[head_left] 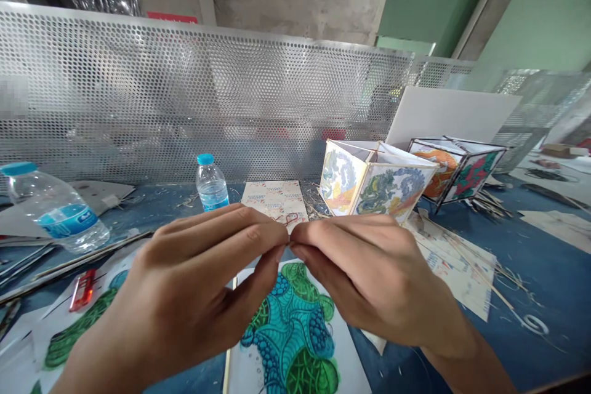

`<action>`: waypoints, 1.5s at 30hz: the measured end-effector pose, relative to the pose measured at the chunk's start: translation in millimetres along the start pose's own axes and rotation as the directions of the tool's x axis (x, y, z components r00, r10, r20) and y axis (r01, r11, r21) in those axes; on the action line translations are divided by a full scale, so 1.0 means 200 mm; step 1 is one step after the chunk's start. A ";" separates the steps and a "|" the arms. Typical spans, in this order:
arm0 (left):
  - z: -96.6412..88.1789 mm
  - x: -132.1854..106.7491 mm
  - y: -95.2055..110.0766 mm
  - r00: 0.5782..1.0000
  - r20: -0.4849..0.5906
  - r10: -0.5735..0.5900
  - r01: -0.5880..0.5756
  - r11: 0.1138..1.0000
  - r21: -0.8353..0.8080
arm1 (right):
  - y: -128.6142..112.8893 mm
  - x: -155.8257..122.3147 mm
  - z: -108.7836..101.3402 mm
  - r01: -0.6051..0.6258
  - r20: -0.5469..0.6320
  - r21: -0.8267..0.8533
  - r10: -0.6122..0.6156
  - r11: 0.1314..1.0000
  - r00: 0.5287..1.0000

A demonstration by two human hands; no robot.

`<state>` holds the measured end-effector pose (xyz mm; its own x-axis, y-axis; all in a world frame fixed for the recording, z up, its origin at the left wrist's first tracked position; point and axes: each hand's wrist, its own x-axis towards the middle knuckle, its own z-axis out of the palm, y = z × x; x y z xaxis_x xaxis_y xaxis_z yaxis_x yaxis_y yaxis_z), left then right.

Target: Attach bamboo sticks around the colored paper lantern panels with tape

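My left hand [194,283] and my right hand [369,277] meet fingertip to fingertip in the middle of the view, both pinched closed on something too small to make out. A thin pale stick [229,332] runs down below the left fingers. Under the hands lies a white sheet with a teal and green painted pattern [295,332]. Just behind the fingertips lies a small printed card [274,197] with a bit of red thread [290,219] on it.
A blue tabletop [545,283] carries two water bottles [50,212] [211,184], a red lighter [82,289], thin sticks [69,261], two painted paper lantern frames [373,181] [457,169] and loose sheets at right. A perforated metal screen [184,98] closes the back.
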<state>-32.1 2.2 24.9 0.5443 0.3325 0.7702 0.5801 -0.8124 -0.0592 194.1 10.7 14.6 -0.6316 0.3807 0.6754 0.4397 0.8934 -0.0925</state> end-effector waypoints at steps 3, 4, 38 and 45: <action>0.01 0.01 -0.01 0.996 0.013 -0.091 0.092 0.989 -0.115 | 0.00 0.01 -0.01 0.001 0.005 0.019 -0.001 1.000 1.000; 0.01 0.01 -0.01 0.993 0.020 -0.115 0.117 0.982 -0.146 | 0.00 0.01 -0.01 0.003 0.004 0.025 -0.003 1.000 1.000; 0.01 0.01 0.02 0.992 0.024 -0.122 0.120 0.991 0.050 | -0.01 0.02 0.00 0.087 -0.026 -0.133 -0.091 0.987 0.995; 0.00 0.00 0.02 0.969 0.099 -0.228 0.221 0.972 0.080 | -0.01 0.01 0.02 0.023 -0.058 -0.146 -0.032 0.989 0.998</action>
<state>-30.2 -0.1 24.4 0.4550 0.5549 0.6964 0.7322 -0.6782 0.0620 189.5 10.0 12.9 -0.6073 0.3379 0.7191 0.5138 0.8574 0.0310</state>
